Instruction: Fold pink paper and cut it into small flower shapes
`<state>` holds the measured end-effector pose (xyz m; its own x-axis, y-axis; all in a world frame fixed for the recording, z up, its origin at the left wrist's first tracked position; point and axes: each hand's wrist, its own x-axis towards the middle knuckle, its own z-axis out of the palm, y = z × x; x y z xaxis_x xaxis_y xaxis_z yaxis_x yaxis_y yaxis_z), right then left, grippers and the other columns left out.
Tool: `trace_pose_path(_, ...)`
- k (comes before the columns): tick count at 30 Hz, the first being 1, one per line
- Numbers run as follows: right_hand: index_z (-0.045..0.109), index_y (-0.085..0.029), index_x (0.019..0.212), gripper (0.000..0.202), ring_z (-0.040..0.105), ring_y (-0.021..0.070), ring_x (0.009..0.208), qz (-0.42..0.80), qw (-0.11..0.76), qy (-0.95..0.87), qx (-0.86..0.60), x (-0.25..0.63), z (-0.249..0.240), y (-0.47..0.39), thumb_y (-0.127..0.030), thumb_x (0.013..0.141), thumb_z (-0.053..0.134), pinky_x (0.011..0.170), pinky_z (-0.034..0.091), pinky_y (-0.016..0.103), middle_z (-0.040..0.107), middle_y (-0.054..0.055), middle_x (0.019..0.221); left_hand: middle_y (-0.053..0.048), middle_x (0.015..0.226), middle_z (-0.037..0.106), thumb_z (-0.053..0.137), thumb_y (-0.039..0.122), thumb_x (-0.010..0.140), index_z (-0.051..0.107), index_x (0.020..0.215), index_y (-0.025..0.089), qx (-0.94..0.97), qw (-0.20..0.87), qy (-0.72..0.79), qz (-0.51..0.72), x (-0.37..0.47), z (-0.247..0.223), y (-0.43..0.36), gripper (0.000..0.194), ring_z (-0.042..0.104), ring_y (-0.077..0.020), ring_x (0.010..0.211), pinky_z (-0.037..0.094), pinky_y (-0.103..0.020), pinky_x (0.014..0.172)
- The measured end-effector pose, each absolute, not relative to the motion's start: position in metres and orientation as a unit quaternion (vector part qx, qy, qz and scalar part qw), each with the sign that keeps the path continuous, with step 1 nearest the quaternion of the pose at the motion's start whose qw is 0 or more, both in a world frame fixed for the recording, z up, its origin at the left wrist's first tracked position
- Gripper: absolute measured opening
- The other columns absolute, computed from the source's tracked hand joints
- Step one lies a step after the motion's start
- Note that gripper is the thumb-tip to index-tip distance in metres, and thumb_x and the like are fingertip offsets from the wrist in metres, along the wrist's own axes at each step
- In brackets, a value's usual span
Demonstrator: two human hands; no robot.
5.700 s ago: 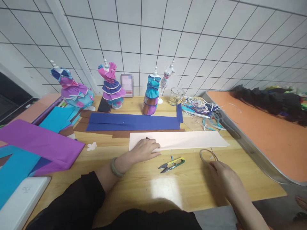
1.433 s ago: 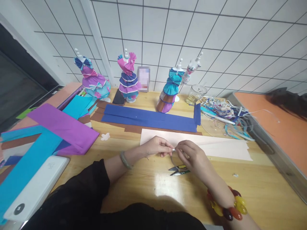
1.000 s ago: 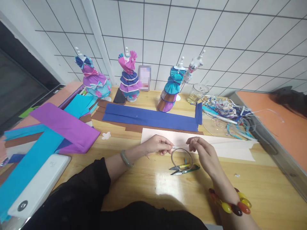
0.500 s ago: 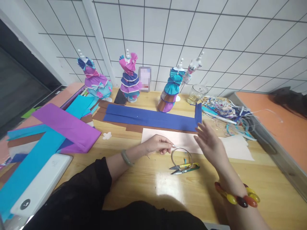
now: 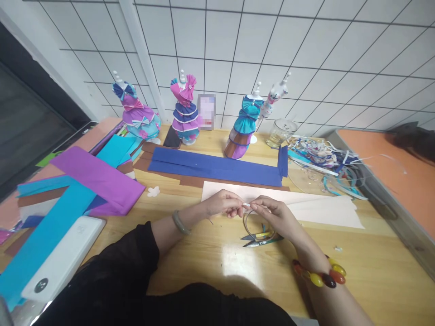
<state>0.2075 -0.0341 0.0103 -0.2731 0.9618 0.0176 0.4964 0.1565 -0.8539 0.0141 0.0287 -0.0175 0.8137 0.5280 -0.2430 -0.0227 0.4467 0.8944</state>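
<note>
Between the fingertips of both my hands is a small white piece (image 5: 246, 205), too small to name. My left hand (image 5: 224, 204) pinches its left end, and my right hand (image 5: 272, 212) has thumb and fingers closed at its right end. Just under the fingers there is a thin greyish hoop (image 5: 245, 223), partly covered by my right hand. Thread snips (image 5: 254, 240) with a yellow part lie at the hoop's lower edge, their right end hidden behind my right hand. Behind my hands a pale pink fabric strip (image 5: 316, 209) lies flat on the table.
A long dark blue fabric strip (image 5: 214, 166) lies farther back. Small dress forms in layered dresses (image 5: 185, 113) stand along the wall beside a glass jar (image 5: 280, 133). Tangled ribbon scraps (image 5: 316, 151) lie right; purple fabric (image 5: 102, 179) and a white power bank-like object (image 5: 64, 258) lie left.
My right hand has come down and left from its raised, open pose and closed at the small white piece. My left hand keeps its pinch in nearly the same place.
</note>
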Motion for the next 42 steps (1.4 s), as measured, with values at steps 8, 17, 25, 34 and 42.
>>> trace_pose_path(8, 0.070, -0.021, 0.093, 0.026, 0.059, 0.0210, 0.079, 0.319, 0.330, -0.714, -0.529, 0.205, 0.004, -0.036, -0.035, 0.088, 0.049, 0.071, 0.047, 0.035, 0.064, 0.008, 0.082, -0.002, 0.060, 0.058, 0.050, 0.024, 0.073, 0.067, 0.074, 0.010, 0.684, 0.639, 0.316, 0.158, 0.007, 0.001, 0.037, 0.023, 0.039, -0.0052, 0.048, 0.029, -0.019, 0.046)
trace_pose_path(17, 0.069, -0.021, 0.100, 0.030, 0.060, 0.0210, 0.087, 0.406, 0.349, -0.666, -0.519, 0.203, 0.006, -0.035, -0.039, 0.087, 0.048, 0.078, 0.047, 0.035, 0.065, 0.007, 0.092, 0.002, 0.054, 0.053, 0.056, 0.029, 0.070, 0.067, 0.082, 0.011, 0.622, 0.706, 0.315, 0.123, 0.006, 0.003, 0.038, 0.024, 0.035, -0.0039, 0.043, 0.026, -0.019, 0.043)
trace_pose_path(25, 0.067, -0.020, 0.091, 0.021, 0.060, 0.0213, 0.090, 0.335, 0.417, -0.626, -0.568, 0.208, 0.000, -0.038, -0.035, 0.085, 0.053, 0.081, 0.048, 0.037, 0.066, 0.008, 0.095, 0.000, 0.053, 0.053, 0.061, 0.028, 0.069, 0.066, 0.080, 0.008, 0.546, 0.770, 0.297, 0.147, 0.006, 0.004, 0.036, 0.023, 0.033, -0.0022, 0.041, 0.021, -0.019, 0.041)
trace_pose_path(34, 0.063, -0.023, 0.092, 0.014, 0.058, 0.0230, 0.083, 0.015, 0.362, -0.788, -0.498, 0.188, 0.011, -0.049, -0.015, 0.081, 0.058, 0.073, 0.043, 0.040, 0.066, 0.007, 0.082, -0.005, 0.062, 0.060, 0.060, 0.028, 0.071, 0.064, 0.076, 0.007, 0.518, 0.789, 0.281, 0.174, 0.008, -0.001, 0.035, 0.022, 0.044, -0.0042, 0.044, 0.032, -0.020, 0.044)
trace_pose_path(42, 0.062, -0.016, 0.093, 0.012, 0.057, 0.0196, 0.074, -0.095, 0.290, -0.824, -0.477, 0.176, 0.017, -0.053, -0.014, 0.081, 0.060, 0.068, 0.041, 0.034, 0.067, 0.007, 0.079, -0.008, 0.068, 0.063, 0.069, 0.034, 0.065, 0.065, 0.084, 0.007, 0.487, 0.807, 0.284, 0.174, 0.012, -0.008, 0.032, 0.034, 0.056, -0.0101, 0.054, 0.040, -0.024, 0.051)
